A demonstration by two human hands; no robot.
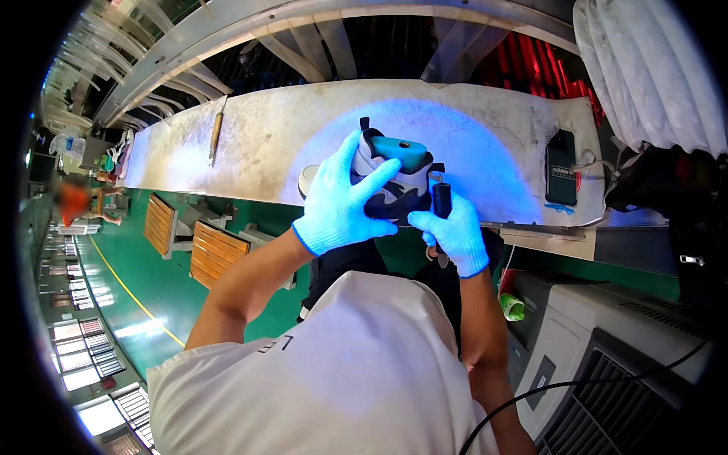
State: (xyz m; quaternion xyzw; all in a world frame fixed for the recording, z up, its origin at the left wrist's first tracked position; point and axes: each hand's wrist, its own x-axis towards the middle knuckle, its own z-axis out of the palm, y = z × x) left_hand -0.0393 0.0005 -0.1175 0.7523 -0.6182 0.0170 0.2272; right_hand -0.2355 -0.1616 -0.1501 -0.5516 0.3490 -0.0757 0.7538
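Note:
A shoe point(394, 193) in grey, white and black, with a teal shoe last point(400, 154) inside it, is at the front edge of the worktable. My left hand point(343, 199), in a glove lit blue, grips the shoe from its left side, thumb across the upper. My right hand point(457, 231), gloved too, is closed around a black-handled tool point(441, 199) held upright beside the shoe's right end. A thin metal tip shows above the handle; I cannot tell its exact kind. The sole's underside is hidden.
The long worktable point(250, 144) bears a wooden-handled tool point(217, 136) at left and a dark phone point(560, 168) at right. A white fabric duct point(652, 68) hangs at upper right. A grey machine point(584, 341) stands below right, near a black cable point(576, 384). Another person point(74, 201) is far left.

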